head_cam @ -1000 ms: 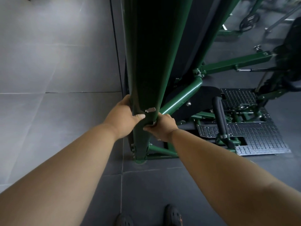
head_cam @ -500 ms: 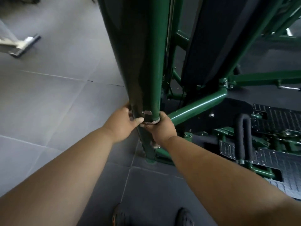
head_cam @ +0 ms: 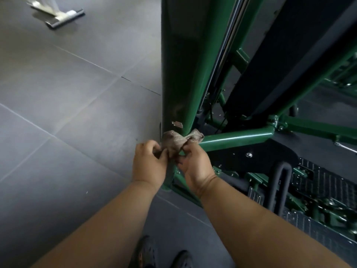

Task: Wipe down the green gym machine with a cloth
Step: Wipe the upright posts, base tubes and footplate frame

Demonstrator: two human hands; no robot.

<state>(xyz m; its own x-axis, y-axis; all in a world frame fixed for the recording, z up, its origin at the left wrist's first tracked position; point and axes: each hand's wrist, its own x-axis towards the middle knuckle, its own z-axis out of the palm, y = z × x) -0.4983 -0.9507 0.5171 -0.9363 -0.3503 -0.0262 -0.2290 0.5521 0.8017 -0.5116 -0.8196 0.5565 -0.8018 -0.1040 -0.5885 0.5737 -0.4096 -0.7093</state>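
Upper left of the frame, a flat floor tool head (head_cam: 58,17) rests on the grey tiled floor (head_cam: 67,97). Right of centre rises the green gym machine (head_cam: 181,60), its thick upright post filling the middle, with a slanted black pad (head_cam: 289,60) and a green crossbar (head_cam: 237,137) behind. At the lower right lies a black treaded footplate (head_cam: 326,182). Just below the post's chipped paint, a beige cloth (head_cam: 178,140) wraps the post. Left hand (head_cam: 149,163) and right hand (head_cam: 195,167), close together, each pinch the cloth with curled fingers, both forearms reaching up from the bottom edge.
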